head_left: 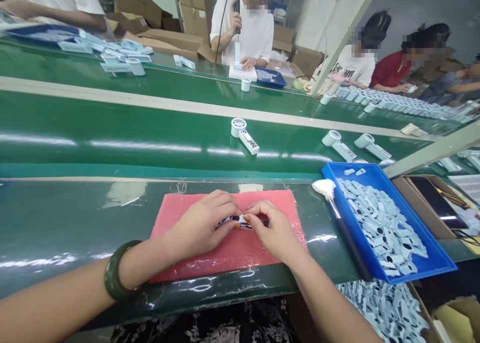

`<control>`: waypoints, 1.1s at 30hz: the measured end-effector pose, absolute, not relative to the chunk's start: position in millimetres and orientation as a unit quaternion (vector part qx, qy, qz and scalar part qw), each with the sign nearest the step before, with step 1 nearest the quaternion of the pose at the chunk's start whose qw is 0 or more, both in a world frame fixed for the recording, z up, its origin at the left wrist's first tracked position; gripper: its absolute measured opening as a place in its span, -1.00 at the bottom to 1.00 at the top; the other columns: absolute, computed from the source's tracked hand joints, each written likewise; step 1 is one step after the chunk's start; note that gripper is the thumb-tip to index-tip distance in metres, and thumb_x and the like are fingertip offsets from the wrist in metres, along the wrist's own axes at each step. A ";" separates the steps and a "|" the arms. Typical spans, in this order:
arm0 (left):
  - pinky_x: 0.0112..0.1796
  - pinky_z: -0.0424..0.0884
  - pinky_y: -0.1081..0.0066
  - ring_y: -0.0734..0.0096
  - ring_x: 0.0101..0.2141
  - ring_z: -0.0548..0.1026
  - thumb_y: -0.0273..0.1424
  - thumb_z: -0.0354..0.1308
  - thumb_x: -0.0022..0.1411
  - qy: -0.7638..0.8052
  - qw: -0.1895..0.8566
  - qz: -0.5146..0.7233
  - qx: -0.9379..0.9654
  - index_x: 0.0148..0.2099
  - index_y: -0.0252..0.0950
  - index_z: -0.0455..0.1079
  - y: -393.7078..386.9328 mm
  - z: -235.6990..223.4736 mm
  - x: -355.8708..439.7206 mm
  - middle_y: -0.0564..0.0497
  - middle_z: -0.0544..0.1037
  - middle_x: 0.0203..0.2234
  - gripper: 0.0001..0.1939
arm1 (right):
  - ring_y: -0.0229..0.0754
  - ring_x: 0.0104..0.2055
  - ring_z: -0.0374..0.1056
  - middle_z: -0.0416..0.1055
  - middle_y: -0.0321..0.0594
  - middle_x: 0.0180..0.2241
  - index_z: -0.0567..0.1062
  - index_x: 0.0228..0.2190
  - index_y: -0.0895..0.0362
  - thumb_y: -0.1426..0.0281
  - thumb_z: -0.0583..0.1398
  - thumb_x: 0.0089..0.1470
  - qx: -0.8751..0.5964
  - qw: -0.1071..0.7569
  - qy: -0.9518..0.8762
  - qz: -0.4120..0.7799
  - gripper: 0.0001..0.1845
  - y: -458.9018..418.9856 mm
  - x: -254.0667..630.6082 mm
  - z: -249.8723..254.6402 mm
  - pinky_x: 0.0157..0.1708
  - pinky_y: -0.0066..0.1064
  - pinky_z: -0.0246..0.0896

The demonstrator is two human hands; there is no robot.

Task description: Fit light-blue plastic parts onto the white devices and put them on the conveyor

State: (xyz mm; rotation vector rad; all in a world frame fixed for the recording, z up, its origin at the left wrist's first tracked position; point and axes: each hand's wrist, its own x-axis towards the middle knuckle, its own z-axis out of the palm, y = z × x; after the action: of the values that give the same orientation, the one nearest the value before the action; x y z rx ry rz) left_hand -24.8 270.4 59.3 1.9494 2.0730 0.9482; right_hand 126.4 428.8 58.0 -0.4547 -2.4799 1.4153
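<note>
Both my hands rest on a pink foam mat (180, 213) on the green bench. My left hand (204, 225), with a dark green bangle (116, 275) on its wrist, and my right hand (275, 230) pinch one small flat part (242, 221) between their fingertips. The part looks dark and white; most of it is hidden by my fingers. Both hands are closed on it, touching each other over the mat's middle.
A blue tray (427, 263) of several small pale-blue parts stands at right, a brush (330, 195) leaning beside it. Pale-blue handheld devices (243, 135) lie on the green conveyor (112, 133) behind. Other people work across the belt. A cardboard box (431, 203) sits at far right.
</note>
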 end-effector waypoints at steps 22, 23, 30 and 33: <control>-0.01 0.49 0.02 0.11 -0.01 0.51 -0.37 0.01 0.50 0.704 -0.023 0.239 0.669 0.02 -0.29 0.40 252.1 67.7 11.3 -0.11 0.58 -0.07 -0.81 | 0.07 0.18 0.31 0.45 -0.13 0.15 0.39 0.21 0.04 0.44 0.20 0.31 -0.080 0.038 -0.923 0.374 -0.54 416.0 156.5 54.7 0.22 0.09 0.23; 0.01 0.48 -0.02 0.08 0.01 0.51 -0.39 -0.02 0.50 0.708 -0.031 0.229 0.667 0.05 -0.30 0.38 251.0 66.4 14.8 -0.12 0.58 -0.05 -0.79 | 0.08 0.15 0.32 0.45 -0.12 0.13 0.40 0.20 0.05 0.45 0.16 0.32 -0.079 0.037 -0.931 0.356 -0.55 413.1 157.5 53.7 0.18 0.08 0.26; 0.06 0.46 -0.21 -0.02 0.05 0.52 -0.41 -0.06 0.50 0.708 -0.077 0.158 0.684 0.11 -0.31 0.36 249.3 62.9 18.7 -0.15 0.59 0.01 -0.75 | 0.08 0.11 0.31 0.45 -0.08 0.10 0.37 0.21 0.12 0.40 0.10 0.37 -0.043 0.063 -0.943 0.324 -0.59 416.1 156.7 41.3 0.14 0.04 0.26; 0.09 0.45 -0.24 -0.04 0.04 0.53 -0.42 -0.07 0.48 0.699 -0.099 0.124 0.697 0.11 -0.38 0.36 248.6 63.7 20.8 -0.20 0.59 0.01 -0.72 | 0.07 0.14 0.27 0.41 -0.05 0.15 0.31 0.25 0.16 0.41 0.13 0.35 -0.012 0.068 -0.946 0.317 -0.53 417.2 158.9 38.8 0.19 0.05 0.23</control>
State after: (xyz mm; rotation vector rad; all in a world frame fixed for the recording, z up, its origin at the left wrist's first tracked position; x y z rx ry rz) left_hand 20.8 248.6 63.7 2.3395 2.3470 0.4147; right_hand 158.9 417.2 38.8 -0.0363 -2.8493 0.9539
